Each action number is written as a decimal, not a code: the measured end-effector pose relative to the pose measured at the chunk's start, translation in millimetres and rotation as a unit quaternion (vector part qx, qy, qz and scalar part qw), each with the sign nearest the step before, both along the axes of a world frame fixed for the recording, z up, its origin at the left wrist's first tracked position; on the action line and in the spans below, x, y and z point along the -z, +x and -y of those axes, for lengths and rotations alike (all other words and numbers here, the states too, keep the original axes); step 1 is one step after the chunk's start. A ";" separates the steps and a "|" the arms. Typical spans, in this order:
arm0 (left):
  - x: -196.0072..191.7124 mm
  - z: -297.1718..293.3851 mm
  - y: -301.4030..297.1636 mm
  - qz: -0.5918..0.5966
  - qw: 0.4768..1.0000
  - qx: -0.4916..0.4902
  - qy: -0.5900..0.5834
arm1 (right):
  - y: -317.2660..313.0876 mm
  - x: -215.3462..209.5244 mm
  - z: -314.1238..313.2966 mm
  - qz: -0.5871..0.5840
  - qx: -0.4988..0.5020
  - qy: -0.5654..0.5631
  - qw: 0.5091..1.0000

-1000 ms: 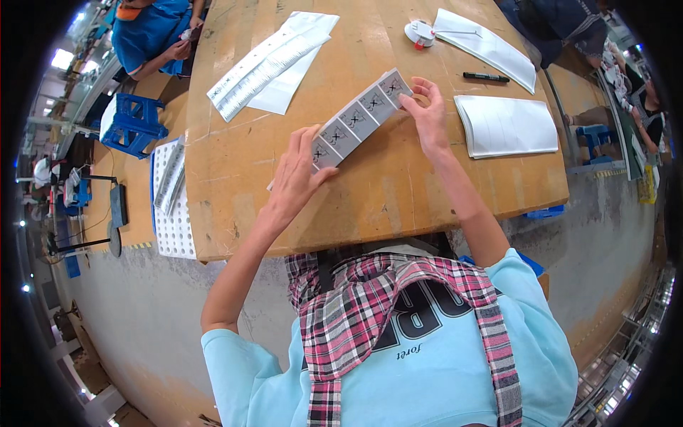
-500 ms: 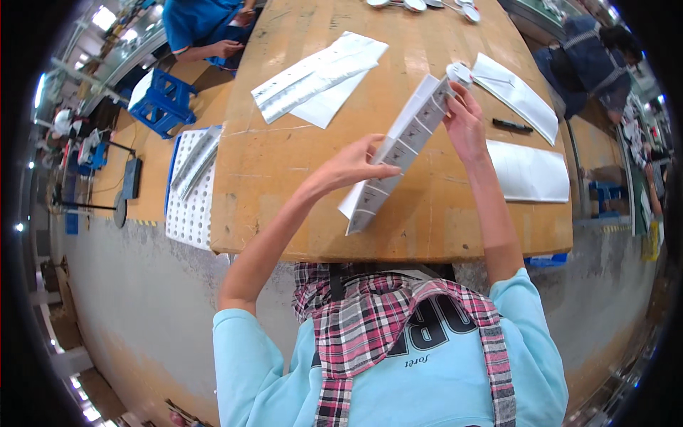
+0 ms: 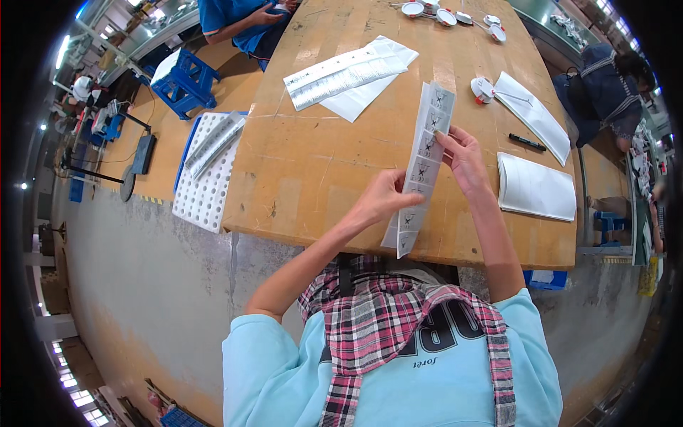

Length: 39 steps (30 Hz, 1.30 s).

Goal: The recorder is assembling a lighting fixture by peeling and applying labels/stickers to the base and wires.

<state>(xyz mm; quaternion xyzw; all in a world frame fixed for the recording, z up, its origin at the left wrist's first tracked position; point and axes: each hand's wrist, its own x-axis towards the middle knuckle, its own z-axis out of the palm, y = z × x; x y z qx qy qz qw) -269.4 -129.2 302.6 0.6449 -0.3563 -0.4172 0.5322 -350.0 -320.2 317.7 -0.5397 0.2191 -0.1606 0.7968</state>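
Note:
Both my hands hold a long, folded strip of silver-grey sticker labels (image 3: 425,158) above the near part of the table, its length running away from me. My left hand (image 3: 388,199) pinches the lower left side, with the thumb across the printed face. Higher up, my right hand (image 3: 466,160) grips the right edge, thumb on the front and fingers partly hidden behind. To the right lie a round white part with red bits (image 3: 482,89), a black marker (image 3: 527,142), a white sheet (image 3: 533,117) and a white paper stack (image 3: 537,186).
More silver label sheets (image 3: 341,77) rest on white paper (image 3: 359,103) farther left. Several round white parts (image 3: 446,17) sit at the far edge. Beyond the left edge are a white perforated tray (image 3: 206,203) and a blue stool (image 3: 183,85). One person works on each side.
The label strip has come nearer to me and swung from a slant to almost straight ahead. My right hand holds it lower down from its far end. The whole view has shifted slightly.

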 end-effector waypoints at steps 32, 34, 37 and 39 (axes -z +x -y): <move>79.5 -122.4 -87.6 0.048 0.991 -0.122 -0.015 | -43.5 -4.6 -56.6 -0.032 -0.003 -0.091 0.995; 62.0 -124.6 -86.7 0.087 0.983 -0.147 0.061 | -46.5 2.9 -47.8 -0.044 0.011 -0.064 0.997; 52.8 -135.8 -88.6 0.075 0.983 -0.154 0.067 | -50.0 21.0 -37.8 -0.072 0.023 -0.019 0.997; 38.8 -138.9 -90.2 0.069 0.982 -0.149 0.094 | -52.0 28.4 -38.4 -0.092 0.026 -0.001 0.995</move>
